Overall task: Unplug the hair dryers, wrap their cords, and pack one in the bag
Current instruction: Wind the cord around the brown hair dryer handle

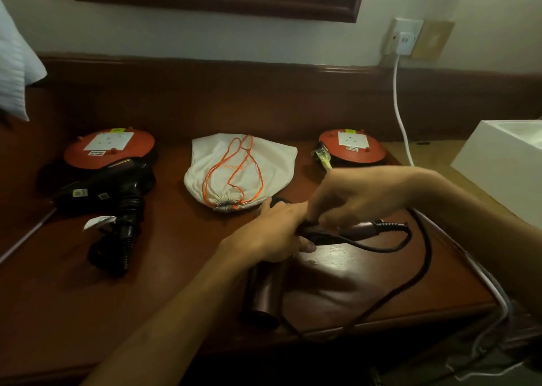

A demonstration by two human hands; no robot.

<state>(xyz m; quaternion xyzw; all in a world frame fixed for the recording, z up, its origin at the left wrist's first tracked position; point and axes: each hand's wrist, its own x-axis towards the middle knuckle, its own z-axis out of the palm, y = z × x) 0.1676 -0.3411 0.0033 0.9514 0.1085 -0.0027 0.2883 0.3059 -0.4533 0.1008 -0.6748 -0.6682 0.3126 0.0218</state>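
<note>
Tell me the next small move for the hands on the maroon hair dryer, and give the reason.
Probably lay another loop of the black cord round the handle. The left hand holds the maroon hair dryer on the desk, the right hand pinches the cord against the handle, and a long slack loop trails off the desk's front edge. The drawstring bag lies tied shut.

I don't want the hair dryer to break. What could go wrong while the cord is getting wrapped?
1. The black cord loops off the table's front edge, so it might snag there and tug.
2. The left hand and right hand hold the brown hair dryer close to that edge; a slip could drop it.
3. Tight winding where the cord leaves the handle could strain it.
</note>
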